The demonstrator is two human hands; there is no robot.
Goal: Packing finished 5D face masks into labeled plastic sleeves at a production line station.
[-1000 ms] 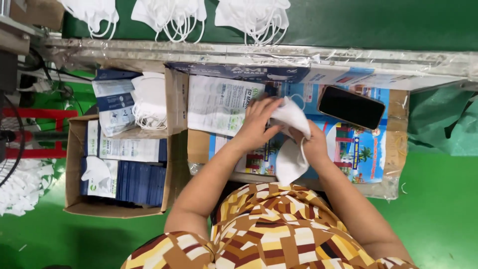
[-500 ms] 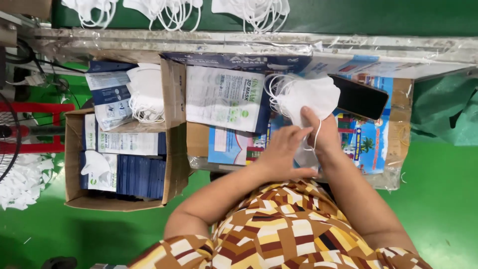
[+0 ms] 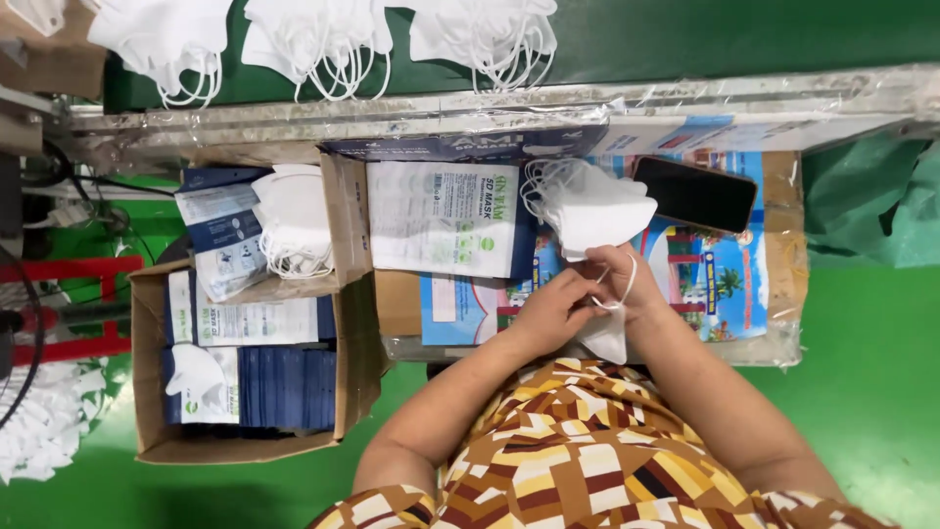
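Fingers (image 3: 587, 286) of both hands pinch one white mask (image 3: 605, 333) by its ear loop at the worktop (image 3: 783, 294) near edge. Risks, I judge: mask stack (image 3: 592, 206) toppling onto phone (image 3: 695, 194); loop snagging, stretching.

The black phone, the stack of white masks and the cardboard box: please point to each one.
black phone (image 3: 694, 194): head view, middle of its dark screen.
stack of white masks (image 3: 595, 208): head view, top mask's face.
cardboard box (image 3: 150, 369): head view, left wall.

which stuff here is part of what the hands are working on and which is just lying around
In hand:
left hand
right hand
white face mask
stack of white masks
printed mask pouch

Lying about:
black phone
cardboard box of packets
masks hanging above
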